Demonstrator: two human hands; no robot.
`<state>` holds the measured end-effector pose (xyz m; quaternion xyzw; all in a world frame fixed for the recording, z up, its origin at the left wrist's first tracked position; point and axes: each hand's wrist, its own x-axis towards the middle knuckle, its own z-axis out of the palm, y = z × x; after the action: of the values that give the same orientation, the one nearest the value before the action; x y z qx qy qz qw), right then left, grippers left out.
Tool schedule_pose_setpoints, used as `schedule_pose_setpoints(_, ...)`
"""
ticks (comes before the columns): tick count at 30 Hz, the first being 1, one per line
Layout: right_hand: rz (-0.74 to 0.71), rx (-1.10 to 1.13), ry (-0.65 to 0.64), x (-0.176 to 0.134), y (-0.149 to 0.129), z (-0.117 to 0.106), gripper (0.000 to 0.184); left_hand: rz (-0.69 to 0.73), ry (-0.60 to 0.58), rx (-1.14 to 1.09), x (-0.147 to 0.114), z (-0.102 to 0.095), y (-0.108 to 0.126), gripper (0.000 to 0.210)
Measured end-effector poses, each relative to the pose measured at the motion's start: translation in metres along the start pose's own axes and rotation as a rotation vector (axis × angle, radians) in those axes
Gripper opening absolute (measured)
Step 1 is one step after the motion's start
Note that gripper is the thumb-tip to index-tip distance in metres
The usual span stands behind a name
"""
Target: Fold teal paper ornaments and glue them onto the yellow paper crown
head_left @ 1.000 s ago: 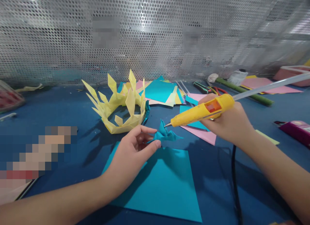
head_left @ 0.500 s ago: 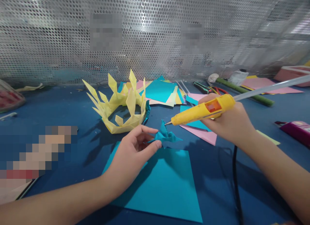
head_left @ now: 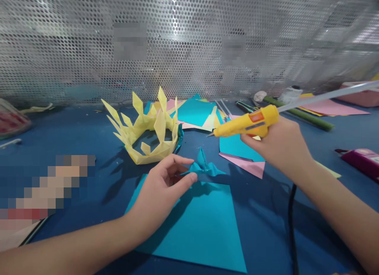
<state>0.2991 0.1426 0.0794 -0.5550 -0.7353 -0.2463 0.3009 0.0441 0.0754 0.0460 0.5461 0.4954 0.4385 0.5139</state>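
Between the thumb and fingers of my left hand (head_left: 168, 184) is a small folded piece of blue paper (head_left: 209, 168) with several pointed petals. My right hand (head_left: 281, 148) grips a yellow hot glue gun (head_left: 245, 123), its metal nozzle pointing left, above and apart from the folded paper. A clear glue stick (head_left: 322, 96) sticks out of the gun's back end. Under the folded piece lies a flat blue sheet (head_left: 195, 227). Behind my left hand stands a pale yellow folded-paper crown (head_left: 148, 154) with tall pointed tips and a dark blue piece at its right side.
Coloured paper sheets (head_left: 195, 111) are piled at the back, below a perforated metal screen (head_left: 189, 50). Blue and pink sheets (head_left: 241, 148) lie beneath the glue gun. A green stem (head_left: 304, 116) and a purple object (head_left: 363, 162) are at the right. A black cord (head_left: 292, 227) hangs near my right forearm.
The glue gun has lifted up and away from the folded blue paper, so its nozzle stands clear of it. My left hand has stayed in place, holding the paper.
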Motion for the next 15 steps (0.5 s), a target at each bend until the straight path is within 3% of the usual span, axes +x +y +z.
schedule_pose_setpoints(3,0.103,-0.017,0.010,0.004,0.022,0.004,0.019,-0.001,-0.001,-0.002,-0.001,0.000,0.001,0.018)
schedule_pose_setpoints(6,0.183,-0.040,0.014,0.006,0.060,0.013,0.024,0.001,0.001,0.002,-0.001,-0.001,0.000,0.019)
schedule_pose_setpoints(8,0.183,-0.035,-0.043,0.006,0.088,0.022,0.030,0.006,0.000,0.003,-0.001,-0.001,-0.001,0.019)
schedule_pose_setpoints(11,0.155,0.001,-0.122,0.003,0.119,0.038,0.021,0.015,0.000,-0.004,-0.002,-0.001,0.000,0.019)
schedule_pose_setpoints(15,0.116,0.048,-0.152,-0.004,0.133,0.055,0.033,0.041,0.017,-0.020,-0.003,0.000,0.002,0.017)
